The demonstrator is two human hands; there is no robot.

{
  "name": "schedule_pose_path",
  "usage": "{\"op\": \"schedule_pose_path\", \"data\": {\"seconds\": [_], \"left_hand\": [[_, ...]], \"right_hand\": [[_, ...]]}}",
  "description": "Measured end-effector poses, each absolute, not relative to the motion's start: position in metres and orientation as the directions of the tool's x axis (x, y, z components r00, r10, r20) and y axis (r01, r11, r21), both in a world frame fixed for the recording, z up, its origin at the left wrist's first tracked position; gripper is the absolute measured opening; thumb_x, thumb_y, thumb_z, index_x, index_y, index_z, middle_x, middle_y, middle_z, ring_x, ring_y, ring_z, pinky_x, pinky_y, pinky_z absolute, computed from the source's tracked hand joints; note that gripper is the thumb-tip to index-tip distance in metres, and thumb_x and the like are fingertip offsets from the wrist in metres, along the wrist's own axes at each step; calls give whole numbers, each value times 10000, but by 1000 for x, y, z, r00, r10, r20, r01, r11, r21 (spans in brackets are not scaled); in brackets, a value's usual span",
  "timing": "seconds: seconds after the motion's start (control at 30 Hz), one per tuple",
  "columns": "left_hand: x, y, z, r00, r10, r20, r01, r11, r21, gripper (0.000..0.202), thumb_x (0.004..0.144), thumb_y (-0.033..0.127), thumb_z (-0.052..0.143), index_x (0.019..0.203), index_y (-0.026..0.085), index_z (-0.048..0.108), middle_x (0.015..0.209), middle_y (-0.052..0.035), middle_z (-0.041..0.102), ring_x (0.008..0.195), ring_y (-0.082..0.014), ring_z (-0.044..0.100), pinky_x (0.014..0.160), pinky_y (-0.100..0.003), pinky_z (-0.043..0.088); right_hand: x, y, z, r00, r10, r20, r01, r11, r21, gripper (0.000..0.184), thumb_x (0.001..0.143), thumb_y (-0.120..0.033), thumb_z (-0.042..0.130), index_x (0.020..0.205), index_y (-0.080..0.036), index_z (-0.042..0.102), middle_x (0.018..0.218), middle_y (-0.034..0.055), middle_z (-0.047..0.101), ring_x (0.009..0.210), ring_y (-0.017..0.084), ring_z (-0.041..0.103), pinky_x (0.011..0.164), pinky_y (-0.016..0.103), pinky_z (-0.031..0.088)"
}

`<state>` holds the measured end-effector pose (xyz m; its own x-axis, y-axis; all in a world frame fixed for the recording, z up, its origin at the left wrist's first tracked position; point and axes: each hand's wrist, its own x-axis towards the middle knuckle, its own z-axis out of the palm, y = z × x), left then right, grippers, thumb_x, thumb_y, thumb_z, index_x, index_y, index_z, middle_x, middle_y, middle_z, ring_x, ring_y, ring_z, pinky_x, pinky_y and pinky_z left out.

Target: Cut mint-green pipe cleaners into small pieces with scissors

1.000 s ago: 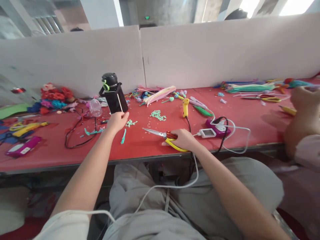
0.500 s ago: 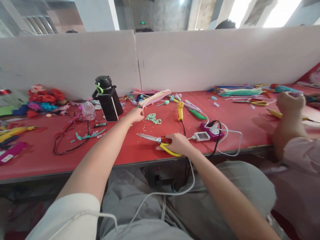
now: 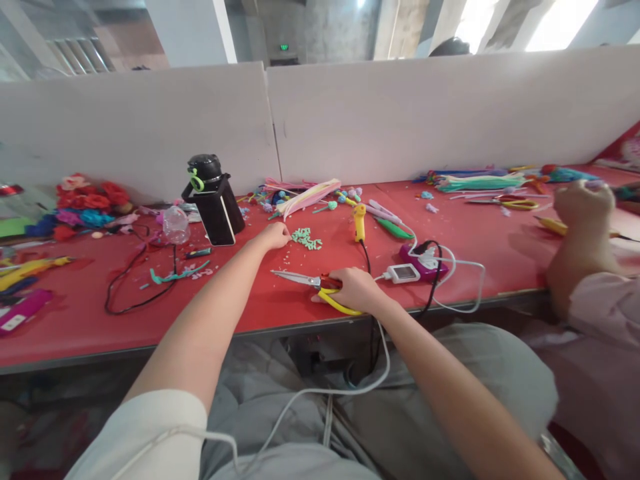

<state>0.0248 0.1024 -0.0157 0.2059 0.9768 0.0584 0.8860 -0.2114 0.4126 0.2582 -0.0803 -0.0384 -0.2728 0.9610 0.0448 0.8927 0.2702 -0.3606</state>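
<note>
My left hand (image 3: 276,235) is at the left edge of a small pile of cut mint-green pieces (image 3: 306,239), its fingers drawn together. Whether anything is pinched between them is too small to make out. Just beyond it lies a bundle of pale pink and cream pipe cleaners (image 3: 313,197). My right hand (image 3: 356,291) grips the yellow-handled scissors (image 3: 300,277) low over the near part of the table, blades pointing left and looking nearly closed.
A yellow glue gun (image 3: 359,223) stands right of the green pile. A purple power strip (image 3: 437,267) with cables lies farther right. A black bottle (image 3: 217,210) and crumpled clear plastic (image 3: 176,225) stand left. A co-worker's hand (image 3: 584,203) is at the far right.
My left hand has come slightly nearer, away from the end of the pink pipe cleaners. My right hand and the scissors have hardly moved.
</note>
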Motion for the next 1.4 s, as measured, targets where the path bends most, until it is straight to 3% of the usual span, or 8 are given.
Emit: {"op": "schedule_pose_path", "data": {"seconds": [0.2, 0.37, 0.53, 0.77, 0.87, 0.93, 1.1, 1.4], "left_hand": [[13, 90, -1, 123, 986, 109, 838, -162, 521, 144, 814, 185, 716, 698, 194, 632, 689, -48, 701, 704, -213, 654, 722, -332, 476], [2, 54, 13, 107, 987, 120, 722, -160, 673, 198, 961, 160, 532, 766, 175, 561, 831, -81, 752, 638, -129, 640, 671, -282, 511], [-16, -1, 11, 8, 990, 141, 285, -137, 949, 87, 863, 167, 686, 880, 163, 601, 738, -32, 712, 603, -115, 617, 609, -252, 476], [-10, -74, -19, -53, 997, 47, -67, -50, 996, 411, 781, 311, 796, 1150, 173, 681, 830, -43, 729, 686, -127, 654, 666, -278, 518], [5, -89, -31, -37, 999, -9, -88, 5, 996, 550, 747, 349, 842, 1225, 183, 628, 781, -29, 727, 642, -134, 641, 613, -278, 494], [14, -93, -35, -1, 1000, 2, -71, -2, 997, 564, 739, 387, 857, 1205, 185, 610, 733, -10, 713, 609, -130, 626, 600, -276, 484], [31, -95, -40, 121, 992, 37, -16, -36, 999, 559, 744, 474, 857, 1136, 202, 566, 709, 2, 703, 568, -127, 610, 583, -280, 468], [38, -95, -44, 181, 983, 43, 47, -53, 998, 527, 802, 483, 817, 1159, 226, 528, 697, 9, 679, 540, -135, 581, 567, -292, 451]], "right_hand": [[258, -81, -38, -290, 956, 52, 891, 289, -350, 605, 783, -833, 657, 778, -229, 685, 763, 75, 724, 721, 224, 653, 572, 299, 292], [259, -79, -41, -295, 953, 62, 883, 297, -364, 599, 781, -828, 658, 750, -230, 658, 743, 69, 712, 721, 224, 646, 575, 296, 291], [260, -81, -39, -281, 958, 56, 867, 278, -413, 570, 752, -794, 698, 703, -232, 611, 710, 51, 679, 696, 210, 615, 581, 291, 303], [260, -76, -45, -101, 988, 115, 725, 152, -671, 642, 682, -810, 725, 606, -236, 448, 566, -23, 469, 560, 138, 422, 538, 295, 240], [257, -70, -48, -37, 993, 114, 503, 117, -856, 673, 622, -816, 770, 610, -241, 420, 545, -54, 395, 540, 113, 366, 521, 287, 238], [252, -68, -47, -64, 995, 71, 310, 88, -947, 664, 583, -791, 815, 635, -238, 452, 558, -49, 451, 537, 118, 426, 520, 282, 294], [233, -71, -44, -209, 975, 75, -53, 66, -996, 599, 561, -669, 906, 700, -228, 525, 651, 3, 618, 636, 168, 616, 657, 308, 496], [220, -75, -45, -267, 955, 127, -130, 95, -987, 622, 530, -607, 936, 685, -243, 456, 608, -48, 579, 648, 166, 626, 683, 312, 495]]}}
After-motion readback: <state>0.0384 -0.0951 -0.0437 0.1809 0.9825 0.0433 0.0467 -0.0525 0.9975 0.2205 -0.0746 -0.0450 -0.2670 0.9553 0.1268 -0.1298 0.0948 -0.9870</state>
